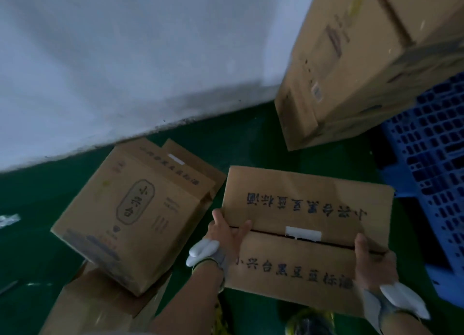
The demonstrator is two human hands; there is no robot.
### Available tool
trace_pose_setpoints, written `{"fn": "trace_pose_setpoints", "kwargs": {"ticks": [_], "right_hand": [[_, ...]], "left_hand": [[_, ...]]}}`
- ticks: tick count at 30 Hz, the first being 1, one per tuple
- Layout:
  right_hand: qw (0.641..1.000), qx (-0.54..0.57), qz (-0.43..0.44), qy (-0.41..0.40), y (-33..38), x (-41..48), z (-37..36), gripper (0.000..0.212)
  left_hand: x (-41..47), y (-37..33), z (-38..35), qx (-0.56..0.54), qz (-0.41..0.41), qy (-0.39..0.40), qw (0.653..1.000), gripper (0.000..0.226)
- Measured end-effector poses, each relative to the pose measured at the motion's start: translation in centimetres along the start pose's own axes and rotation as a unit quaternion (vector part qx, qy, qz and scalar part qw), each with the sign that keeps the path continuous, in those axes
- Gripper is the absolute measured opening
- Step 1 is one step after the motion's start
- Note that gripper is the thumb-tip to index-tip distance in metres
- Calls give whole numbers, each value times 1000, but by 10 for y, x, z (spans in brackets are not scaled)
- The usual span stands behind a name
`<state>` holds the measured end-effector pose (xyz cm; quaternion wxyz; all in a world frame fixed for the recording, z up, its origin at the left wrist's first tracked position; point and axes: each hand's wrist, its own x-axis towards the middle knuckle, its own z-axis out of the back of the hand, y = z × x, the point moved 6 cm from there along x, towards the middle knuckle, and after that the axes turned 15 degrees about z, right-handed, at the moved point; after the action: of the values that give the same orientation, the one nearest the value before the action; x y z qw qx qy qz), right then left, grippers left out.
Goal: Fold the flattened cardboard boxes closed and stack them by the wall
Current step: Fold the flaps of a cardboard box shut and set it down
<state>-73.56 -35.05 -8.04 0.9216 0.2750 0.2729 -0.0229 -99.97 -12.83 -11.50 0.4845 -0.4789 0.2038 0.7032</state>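
I hold a brown cardboard box point(306, 204) with its two top flaps folded shut, printed characters on both and a white tape scrap at the seam. My left hand point(226, 231) grips its left edge at the seam. Its right edge, at the same seam, is gripped by my right hand point(371, 261). To the left, a second printed box point(130, 216) lies tilted on the green floor near the white wall point(125, 58), its far flaps partly open. Under it lies flat cardboard point(95, 307).
A stack of large cardboard cartons point(364, 58) stands at the upper right against the wall. A blue plastic pallet point(431, 171) lies on the right. The green floor point(251, 138) shows between the boxes and the wall. A clear plastic scrap point(8, 220) lies at far left.
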Motion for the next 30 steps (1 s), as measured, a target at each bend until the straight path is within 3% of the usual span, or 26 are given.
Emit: {"fn": "trace_pose_setpoints", "kwargs": {"ticks": [4, 9, 14, 19, 23, 27, 30], "right_hand": [[999, 2, 45, 12, 34, 10, -57, 75], [986, -59, 110, 107, 76, -2, -148, 83], [962, -105, 157, 197, 121, -16, -187, 76], [949, -143, 194, 202, 176, 32, -164, 79], [939, -185, 216, 192, 231, 85, -157, 101], [926, -261, 219, 163, 284, 131, -165, 93], [927, -260, 224, 152, 310, 158, -182, 92]], "left_hand": [[44, -1, 32, -10, 40, -17, 999, 92], [58, 71, 78, -101, 115, -80, 985, 72], [45, 94, 116, -115, 163, -172, 965, 74], [45, 37, 106, -151, 161, -151, 964, 69], [66, -28, 104, -159, 146, -151, 965, 71], [102, -91, 118, -145, 109, -163, 970, 82], [138, -129, 125, -127, 103, -172, 972, 86]]}}
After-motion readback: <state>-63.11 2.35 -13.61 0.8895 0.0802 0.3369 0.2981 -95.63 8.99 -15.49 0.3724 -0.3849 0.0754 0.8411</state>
